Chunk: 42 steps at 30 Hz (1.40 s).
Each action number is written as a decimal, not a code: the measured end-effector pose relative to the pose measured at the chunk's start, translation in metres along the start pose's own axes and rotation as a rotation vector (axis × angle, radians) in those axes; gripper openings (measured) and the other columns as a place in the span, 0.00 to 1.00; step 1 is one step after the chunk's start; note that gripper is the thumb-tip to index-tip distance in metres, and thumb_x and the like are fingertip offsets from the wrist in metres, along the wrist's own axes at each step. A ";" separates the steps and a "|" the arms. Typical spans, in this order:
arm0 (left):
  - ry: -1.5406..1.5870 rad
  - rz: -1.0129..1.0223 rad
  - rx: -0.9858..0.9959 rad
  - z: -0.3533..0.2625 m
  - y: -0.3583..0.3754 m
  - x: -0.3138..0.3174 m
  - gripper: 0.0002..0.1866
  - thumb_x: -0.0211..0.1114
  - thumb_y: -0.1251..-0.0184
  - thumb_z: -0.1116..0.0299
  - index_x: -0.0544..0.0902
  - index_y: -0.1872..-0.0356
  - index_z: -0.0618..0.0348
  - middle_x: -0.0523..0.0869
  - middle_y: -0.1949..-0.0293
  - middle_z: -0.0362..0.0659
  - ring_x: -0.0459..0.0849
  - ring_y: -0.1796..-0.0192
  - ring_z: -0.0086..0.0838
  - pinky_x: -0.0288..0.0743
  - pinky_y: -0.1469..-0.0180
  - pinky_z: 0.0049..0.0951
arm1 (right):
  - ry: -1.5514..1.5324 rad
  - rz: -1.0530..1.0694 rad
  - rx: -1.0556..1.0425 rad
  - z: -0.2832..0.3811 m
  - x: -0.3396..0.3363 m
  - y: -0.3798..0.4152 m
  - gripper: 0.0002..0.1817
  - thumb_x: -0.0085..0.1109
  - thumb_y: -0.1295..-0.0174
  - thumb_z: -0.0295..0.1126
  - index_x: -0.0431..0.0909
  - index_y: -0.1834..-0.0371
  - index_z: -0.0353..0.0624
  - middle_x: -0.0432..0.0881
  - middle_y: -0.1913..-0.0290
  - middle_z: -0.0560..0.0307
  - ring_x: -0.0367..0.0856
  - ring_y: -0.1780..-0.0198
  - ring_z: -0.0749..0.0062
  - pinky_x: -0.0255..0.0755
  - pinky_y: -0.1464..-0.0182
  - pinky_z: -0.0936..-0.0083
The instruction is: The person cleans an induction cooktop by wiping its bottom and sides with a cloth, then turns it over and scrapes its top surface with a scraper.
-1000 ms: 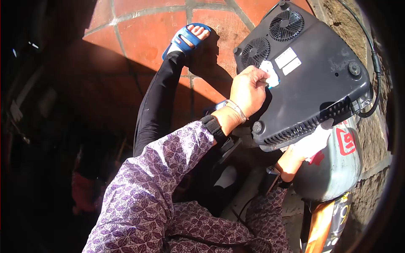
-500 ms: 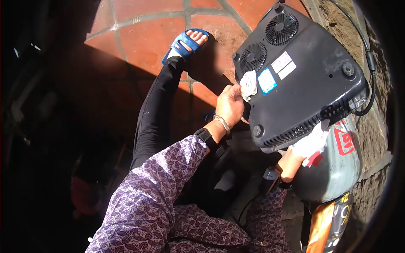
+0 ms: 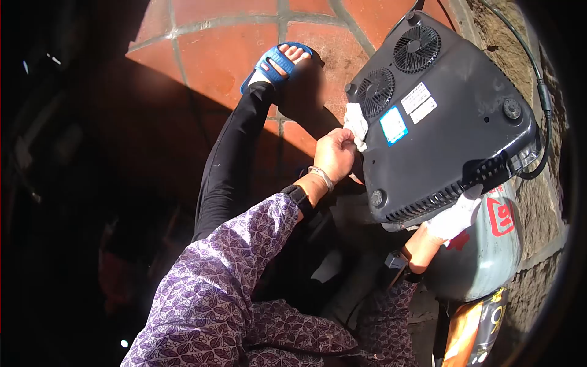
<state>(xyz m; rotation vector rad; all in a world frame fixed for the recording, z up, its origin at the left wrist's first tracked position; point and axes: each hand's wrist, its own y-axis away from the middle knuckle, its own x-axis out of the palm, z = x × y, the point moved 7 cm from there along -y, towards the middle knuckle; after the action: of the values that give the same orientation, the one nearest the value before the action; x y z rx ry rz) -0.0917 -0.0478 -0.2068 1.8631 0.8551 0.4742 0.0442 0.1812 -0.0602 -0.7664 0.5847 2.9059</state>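
A black induction cooker (image 3: 452,140) is tilted with its underside towards me, showing two fan grilles (image 3: 417,49), round feet and labels (image 3: 394,125). A crumpled white cloth (image 3: 356,125) is pinched in my left hand (image 3: 336,156), at the cooker's left edge beside the lower fan. My right hand (image 3: 452,220), washed out by sunlight, grips the cooker's near vented edge from below. Its fingertips are partly lost in the glare.
A grey gas cylinder (image 3: 474,263) with red lettering stands below the cooker. A black cable (image 3: 541,92) runs down the right side by a rough wall (image 3: 547,269). My foot in a blue slipper (image 3: 278,64) rests on red floor tiles (image 3: 229,55).
The cloth in my left hand has slid from the cooker's underside towards its left edge. The cooker sits slightly further right and lower in view, with my right hand still at its edge.
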 end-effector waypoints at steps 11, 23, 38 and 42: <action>-0.480 -0.084 0.703 -0.105 -0.035 0.028 0.09 0.57 0.48 0.81 0.81 0.67 0.58 0.81 0.69 0.47 0.81 0.62 0.45 0.76 0.60 0.39 | 0.715 0.041 -0.293 -0.012 -0.035 -0.005 0.34 0.38 0.29 0.51 0.67 0.38 0.24 0.73 0.40 0.38 0.74 0.41 0.57 0.67 0.37 0.65; -0.289 -0.027 0.486 -0.161 -0.074 0.052 0.12 0.58 0.47 0.81 0.84 0.63 0.56 0.86 0.69 0.48 0.84 0.64 0.43 0.78 0.59 0.33 | 0.503 0.050 -0.458 0.008 -0.018 0.009 0.23 0.45 0.28 0.39 0.74 0.61 0.22 0.74 0.68 0.46 0.69 0.69 0.66 0.67 0.66 0.72; -0.214 -0.085 0.484 -0.134 -0.067 0.043 0.07 0.59 0.45 0.79 0.84 0.70 0.58 0.85 0.68 0.52 0.84 0.64 0.46 0.77 0.58 0.35 | 0.488 0.062 -0.837 0.019 -0.010 0.017 0.23 0.38 0.28 0.43 0.67 0.72 0.32 0.64 0.72 0.55 0.63 0.70 0.69 0.63 0.63 0.70; -0.311 -0.083 0.557 -0.126 -0.070 0.045 0.07 0.61 0.46 0.78 0.85 0.68 0.56 0.85 0.65 0.50 0.84 0.62 0.45 0.77 0.58 0.36 | 0.554 0.057 -0.477 -0.020 -0.045 -0.001 0.26 0.42 0.29 0.45 0.77 0.57 0.26 0.77 0.61 0.47 0.72 0.65 0.66 0.68 0.60 0.72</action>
<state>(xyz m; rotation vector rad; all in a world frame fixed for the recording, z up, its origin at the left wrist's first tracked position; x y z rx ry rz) -0.1683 0.0821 -0.2172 2.3127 0.9037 -0.1272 0.0932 0.1752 -0.0544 -1.6591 -0.0852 2.8978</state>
